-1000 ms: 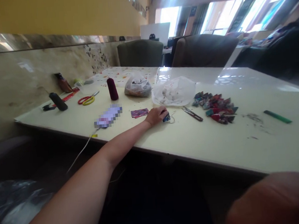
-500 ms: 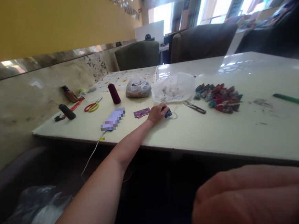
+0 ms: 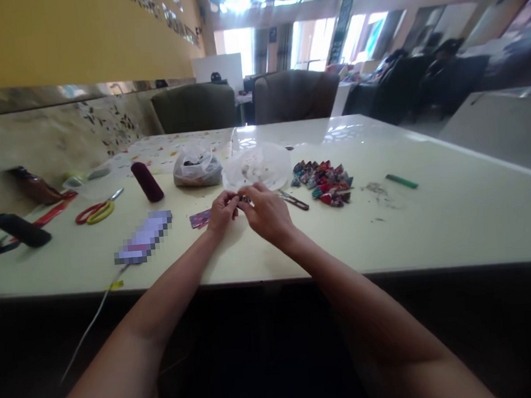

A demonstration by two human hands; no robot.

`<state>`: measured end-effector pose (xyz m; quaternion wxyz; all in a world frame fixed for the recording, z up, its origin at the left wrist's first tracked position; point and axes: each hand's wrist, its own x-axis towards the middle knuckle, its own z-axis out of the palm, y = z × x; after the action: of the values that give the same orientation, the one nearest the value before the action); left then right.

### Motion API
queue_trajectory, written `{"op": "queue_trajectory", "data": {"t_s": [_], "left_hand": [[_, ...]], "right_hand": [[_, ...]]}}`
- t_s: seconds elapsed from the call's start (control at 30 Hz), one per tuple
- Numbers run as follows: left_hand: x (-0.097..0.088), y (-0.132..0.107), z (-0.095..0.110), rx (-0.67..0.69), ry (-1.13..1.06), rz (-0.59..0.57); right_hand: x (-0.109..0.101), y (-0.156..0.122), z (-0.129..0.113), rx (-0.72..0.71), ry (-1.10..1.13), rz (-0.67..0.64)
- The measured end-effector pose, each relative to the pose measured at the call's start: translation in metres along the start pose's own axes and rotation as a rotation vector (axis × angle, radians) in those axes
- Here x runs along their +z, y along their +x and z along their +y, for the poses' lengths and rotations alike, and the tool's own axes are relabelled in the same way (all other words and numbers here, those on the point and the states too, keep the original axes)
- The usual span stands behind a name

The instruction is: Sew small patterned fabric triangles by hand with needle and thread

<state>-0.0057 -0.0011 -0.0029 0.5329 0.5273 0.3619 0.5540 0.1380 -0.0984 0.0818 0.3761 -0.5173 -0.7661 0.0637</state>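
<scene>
My left hand (image 3: 223,211) and my right hand (image 3: 267,211) meet over the table, their fingertips pinching a small dark patterned cloth piece (image 3: 246,199) between them. Most of that piece is hidden by fingers. Purple patterned fabric pieces (image 3: 199,219) lie flat just left of my left hand. Thread snips (image 3: 295,201) rest beside my right hand, partly behind it. Farther right is a pile of small pointed cloth pieces (image 3: 327,182) in several colours. Behind my hands sits an open white plastic bag (image 3: 257,164) with pale stuff in it.
On the left are a phone (image 3: 144,236) with a cable, yellow-and-red scissors (image 3: 98,212), a maroon thread cone (image 3: 147,182) and a dark thread spool (image 3: 22,229). A filled plastic bag (image 3: 197,169) stands behind. A green strip (image 3: 401,181) and dark scraps lie right.
My right hand has come up from the lower right foreground to join my left hand at the cloth piece. The left hand stays pinched on it. The view has turned right.
</scene>
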Motion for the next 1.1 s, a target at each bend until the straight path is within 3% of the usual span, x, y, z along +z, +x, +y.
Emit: {"op": "queue_trajectory", "data": {"t_s": [0.1, 0.23, 0.43, 0.6, 0.7, 0.9, 1.1], "left_hand": [[0.000, 0.000, 0.000, 0.015, -0.028, 0.033], [-0.001, -0.001, 0.001, -0.011, -0.069, 0.030], [0.003, -0.003, 0.001, -0.087, -0.160, 0.014], [0.016, -0.011, 0.005, -0.200, -0.304, -0.046], [0.019, -0.011, 0.007, -0.235, -0.365, 0.002], [0.015, -0.004, 0.012, -0.340, -0.559, 0.176], [0.015, -0.002, 0.021, -0.354, -0.601, 0.199]], "right_hand": [[0.024, 0.029, 0.047, 0.214, 0.034, -0.009], [0.044, 0.045, 0.072, 0.234, 0.122, -0.114], [0.052, 0.047, 0.072, 0.142, 0.055, -0.054], [0.056, 0.036, 0.073, -0.041, -0.141, -0.067], [0.056, 0.032, 0.075, -0.081, -0.024, -0.028], [0.047, 0.031, 0.083, -0.116, 0.236, 0.176], [0.050, 0.029, 0.086, -0.173, 0.279, 0.093]]}}
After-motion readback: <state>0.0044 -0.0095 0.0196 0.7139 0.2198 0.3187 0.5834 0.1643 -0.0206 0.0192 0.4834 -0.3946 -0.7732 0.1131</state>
